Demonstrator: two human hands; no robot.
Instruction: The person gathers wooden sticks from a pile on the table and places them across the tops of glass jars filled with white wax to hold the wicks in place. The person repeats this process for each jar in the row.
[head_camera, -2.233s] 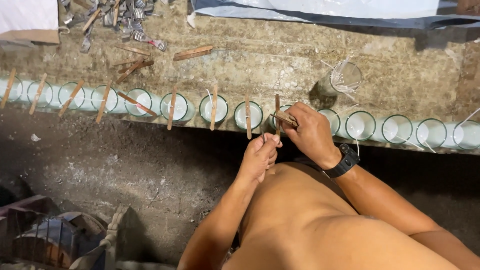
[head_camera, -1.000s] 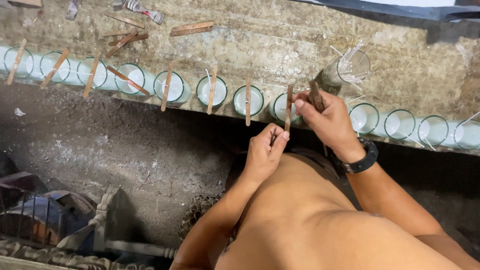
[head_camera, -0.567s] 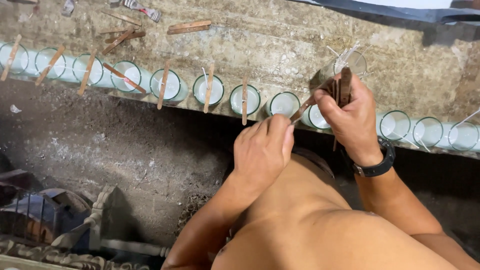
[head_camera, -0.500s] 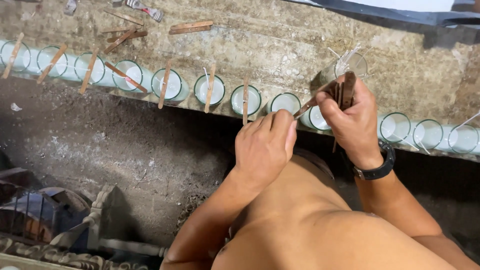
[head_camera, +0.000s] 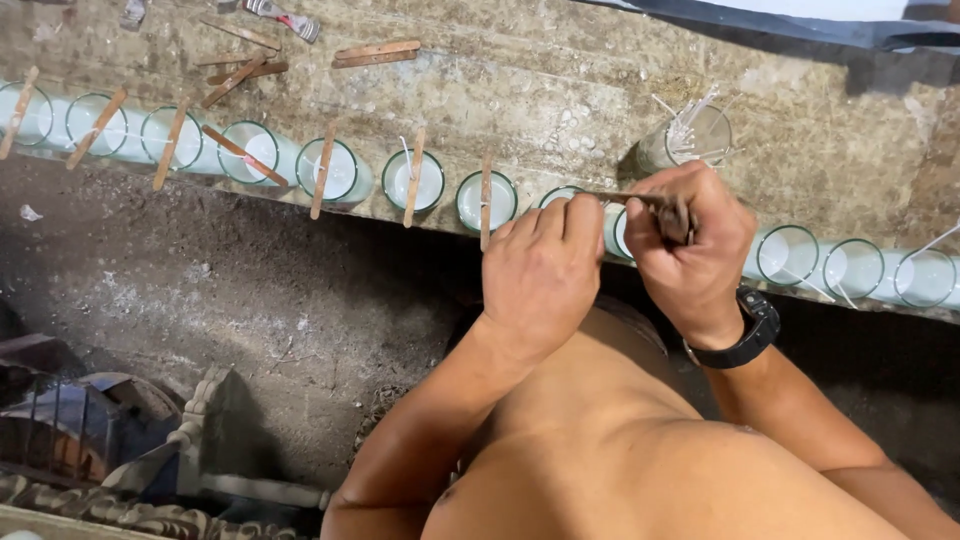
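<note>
A row of glass jars filled with white wax (head_camera: 411, 180) lines the front edge of a stone ledge (head_camera: 520, 90). Several jars have a wooden stick (head_camera: 323, 170) lying across the rim. My right hand (head_camera: 690, 250), with a black watch on its wrist, grips a bundle of wooden sticks (head_camera: 668, 212) above a jar. My left hand (head_camera: 545, 270) reaches to the jar (head_camera: 560, 197) just left of it, fingers pinching one stick's end at the rim. What sits under my fingers is hidden.
A glass cup of white wicks (head_camera: 690, 135) stands behind the row. Loose wooden sticks (head_camera: 375, 52) and a metal tool (head_camera: 285, 18) lie at the back left of the ledge. Below the ledge is a dirty floor (head_camera: 200, 290) with ornate furniture pieces (head_camera: 120, 450).
Both hands have shifted right along the row to a further jar. My left hand rose from my chest to the jar rim. The camera tilted slightly.
</note>
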